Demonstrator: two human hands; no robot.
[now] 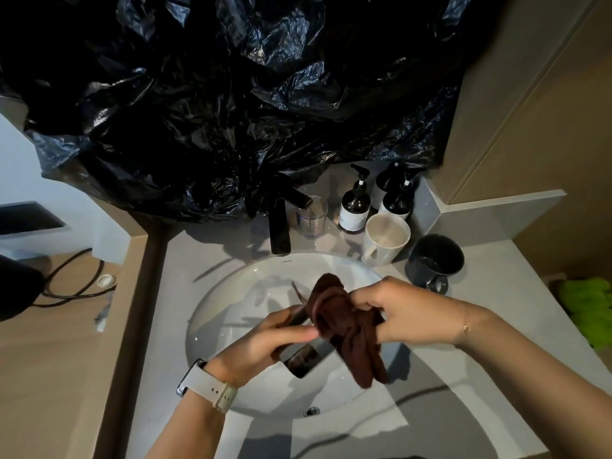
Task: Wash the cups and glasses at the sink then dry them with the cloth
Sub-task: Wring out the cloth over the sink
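Note:
Over the white sink basin (231, 293), my left hand (261, 339) grips a clear drinking glass (303, 359) lying tilted, its base toward me. My right hand (397, 309) holds a dark brown cloth (344, 329) bunched against the glass's upper part, with the cloth's tail hanging down. A white mug (384, 240) and a dark grey mug (433, 260) stand on the counter at the right of the basin. A small clear glass (311, 217) stands beside the black tap (280, 226).
Three dark pump bottles (356, 207) stand behind the mugs. Crumpled black plastic (231, 94) covers the wall above the sink. A green cloth (589, 306) lies at the far right. A black cable (73, 279) runs over the wooden surface on the left.

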